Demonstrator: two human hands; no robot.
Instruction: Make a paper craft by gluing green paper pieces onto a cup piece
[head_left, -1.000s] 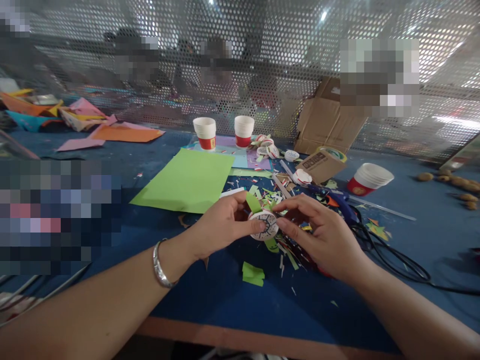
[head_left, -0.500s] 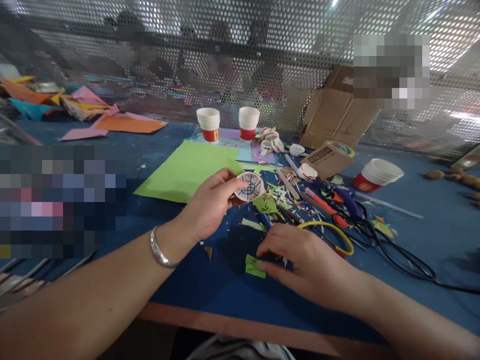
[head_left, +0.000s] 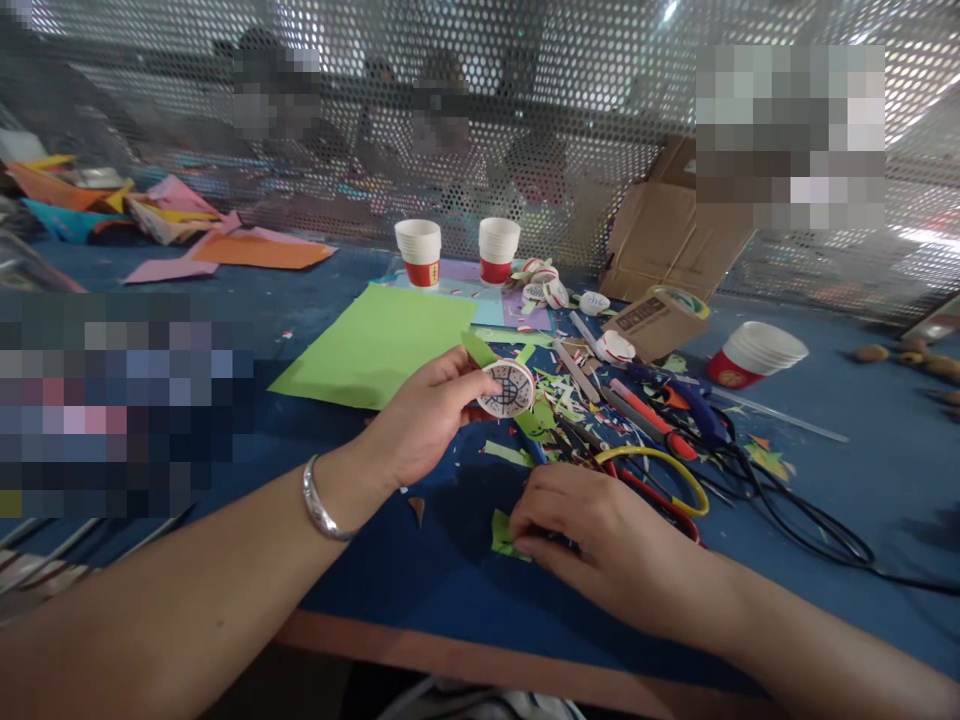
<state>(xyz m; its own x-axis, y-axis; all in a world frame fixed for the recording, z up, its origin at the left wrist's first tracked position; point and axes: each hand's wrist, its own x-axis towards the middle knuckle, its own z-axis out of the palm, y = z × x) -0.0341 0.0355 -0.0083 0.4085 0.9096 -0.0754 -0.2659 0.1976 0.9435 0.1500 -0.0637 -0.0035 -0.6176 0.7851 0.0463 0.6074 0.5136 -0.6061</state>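
My left hand [head_left: 427, 425] grips a round white disc [head_left: 510, 389] with a blue line pattern and a red edge, thumb on its face. Strips of green paper [head_left: 478, 349] stick out behind the disc. Low over the table, my right hand [head_left: 592, 530] has thumb and fingertips pinched together at the edge of a small green paper scrap [head_left: 502, 534]. Part of that scrap is hidden by the fingers. Just beyond the right hand lie scissors with a yellow handle [head_left: 694, 487] and paper clippings [head_left: 562, 395].
A large green sheet [head_left: 375, 345] lies left of the disc. Two stacks of paper cups [head_left: 418, 255] stand behind it, another stack [head_left: 757, 355] to the right. More white discs [head_left: 555, 292], a glue gun [head_left: 701, 405] with black cable and cardboard [head_left: 660, 322] are on the table.
My right thumb and fingers have closed together at the green scrap. My left hand has moved the disc slightly right and down.
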